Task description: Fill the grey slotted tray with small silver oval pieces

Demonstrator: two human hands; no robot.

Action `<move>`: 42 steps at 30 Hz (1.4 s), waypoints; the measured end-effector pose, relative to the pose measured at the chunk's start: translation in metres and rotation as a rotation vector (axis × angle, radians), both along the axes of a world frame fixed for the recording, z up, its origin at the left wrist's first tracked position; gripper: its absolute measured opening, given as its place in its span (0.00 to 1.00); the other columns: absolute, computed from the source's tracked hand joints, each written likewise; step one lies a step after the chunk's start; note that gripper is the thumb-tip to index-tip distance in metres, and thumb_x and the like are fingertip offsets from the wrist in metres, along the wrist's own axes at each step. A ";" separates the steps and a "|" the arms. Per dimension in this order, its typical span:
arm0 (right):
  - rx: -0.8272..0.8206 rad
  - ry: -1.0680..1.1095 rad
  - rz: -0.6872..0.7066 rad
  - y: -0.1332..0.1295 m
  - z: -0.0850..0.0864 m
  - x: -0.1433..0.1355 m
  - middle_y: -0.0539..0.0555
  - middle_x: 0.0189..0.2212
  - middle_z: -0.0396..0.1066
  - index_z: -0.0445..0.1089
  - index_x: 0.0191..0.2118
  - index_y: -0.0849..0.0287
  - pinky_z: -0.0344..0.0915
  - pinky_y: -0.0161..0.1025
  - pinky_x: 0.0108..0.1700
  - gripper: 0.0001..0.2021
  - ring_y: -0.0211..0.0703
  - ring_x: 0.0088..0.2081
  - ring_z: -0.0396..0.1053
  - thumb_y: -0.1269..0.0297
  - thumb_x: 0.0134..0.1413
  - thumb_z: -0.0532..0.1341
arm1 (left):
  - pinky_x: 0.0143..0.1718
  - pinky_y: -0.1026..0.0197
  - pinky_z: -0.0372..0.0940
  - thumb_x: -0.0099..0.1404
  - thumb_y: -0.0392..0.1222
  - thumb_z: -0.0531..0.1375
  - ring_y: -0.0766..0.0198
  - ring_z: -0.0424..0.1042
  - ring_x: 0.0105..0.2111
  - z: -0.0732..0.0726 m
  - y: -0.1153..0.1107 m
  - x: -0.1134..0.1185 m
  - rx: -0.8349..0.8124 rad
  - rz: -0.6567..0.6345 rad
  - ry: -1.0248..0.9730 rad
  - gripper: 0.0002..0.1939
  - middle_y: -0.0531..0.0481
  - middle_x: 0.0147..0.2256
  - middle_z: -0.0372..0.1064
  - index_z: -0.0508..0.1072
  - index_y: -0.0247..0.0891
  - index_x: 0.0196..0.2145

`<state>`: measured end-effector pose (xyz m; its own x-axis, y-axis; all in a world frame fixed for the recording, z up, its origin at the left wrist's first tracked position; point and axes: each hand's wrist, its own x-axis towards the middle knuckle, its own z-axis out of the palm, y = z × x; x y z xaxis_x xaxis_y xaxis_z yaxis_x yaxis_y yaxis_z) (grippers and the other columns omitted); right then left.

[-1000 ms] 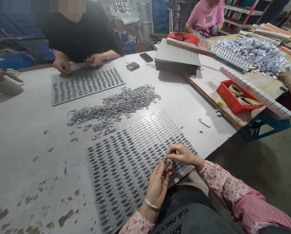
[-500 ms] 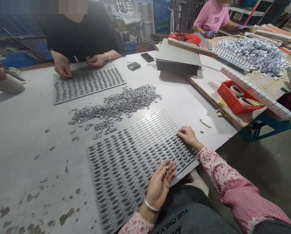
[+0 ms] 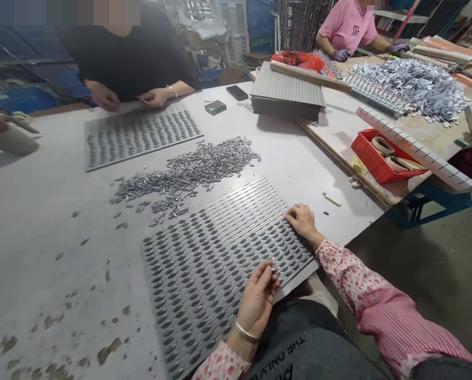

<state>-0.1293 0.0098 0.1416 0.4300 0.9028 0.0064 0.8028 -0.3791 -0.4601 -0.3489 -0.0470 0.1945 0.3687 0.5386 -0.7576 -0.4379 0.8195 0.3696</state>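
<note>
The board (image 3: 247, 208) lies beneath the fingers, its lower corner cut off. The right hand's (image 3: 302, 220) fingertips meet at its edge (whether on anything, I cannot tell); the left hand's (image 3: 255, 301) pinch a small, half-hidden piece (image 3: 273, 269).

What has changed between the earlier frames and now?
The right hand has moved from beside the left hand, forward to the right edge of the near board. The left hand opened, then partly closed again. The board and pile of silvery pieces stayed put.

White worktable (image 3: 77, 184) beside a wooden table (image 3: 434, 136), blue stand (image 3: 447, 207) beneath, grey floor (image 3: 422, 279).
</note>
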 end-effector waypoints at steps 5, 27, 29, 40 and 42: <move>0.121 0.175 0.080 -0.010 0.024 -0.006 0.54 0.34 0.67 0.70 0.31 0.57 0.56 0.43 0.45 0.06 0.46 0.42 0.60 0.61 0.52 0.59 | 0.21 0.72 0.65 0.56 0.32 0.61 0.73 0.67 0.22 0.005 0.001 0.003 -0.034 0.046 0.020 0.05 0.51 0.28 0.70 0.70 0.33 0.33; 0.034 0.185 0.116 0.001 0.001 0.041 0.50 0.27 0.70 0.71 0.29 0.59 0.58 0.35 0.38 0.07 0.39 0.33 0.64 0.63 0.51 0.57 | 0.44 0.60 0.68 0.61 0.29 0.54 0.61 0.72 0.41 -0.005 0.002 -0.004 -0.010 0.028 -0.143 0.09 0.40 0.40 0.72 0.72 0.31 0.38; 0.006 0.093 0.108 0.001 -0.001 0.040 0.51 0.29 0.71 0.71 0.30 0.58 0.57 0.36 0.40 0.07 0.40 0.35 0.64 0.63 0.51 0.57 | 0.43 0.60 0.68 0.61 0.29 0.54 0.61 0.72 0.41 -0.005 0.001 -0.004 -0.016 0.025 -0.143 0.10 0.39 0.40 0.72 0.71 0.30 0.39; 0.109 0.222 0.346 -0.021 0.035 0.009 0.53 0.31 0.68 0.70 0.32 0.58 0.59 0.40 0.42 0.08 0.43 0.37 0.63 0.60 0.54 0.57 | 0.44 0.59 0.67 0.62 0.31 0.54 0.60 0.71 0.43 0.015 -0.001 0.008 0.016 0.060 -0.097 0.11 0.42 0.44 0.71 0.67 0.35 0.43; 0.073 0.316 0.629 -0.033 0.042 -0.010 0.53 0.34 0.68 0.71 0.35 0.57 0.59 0.40 0.44 0.09 0.43 0.39 0.62 0.58 0.53 0.58 | 0.45 0.58 0.66 0.62 0.31 0.54 0.61 0.72 0.42 0.010 -0.002 0.010 0.026 0.083 -0.110 0.12 0.42 0.43 0.71 0.66 0.37 0.44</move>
<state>-0.1396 -0.0230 0.1838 -0.1815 0.9827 0.0377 0.6834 0.1536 -0.7137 -0.3386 -0.0491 0.2040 0.4018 0.5898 -0.7005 -0.5426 0.7695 0.3367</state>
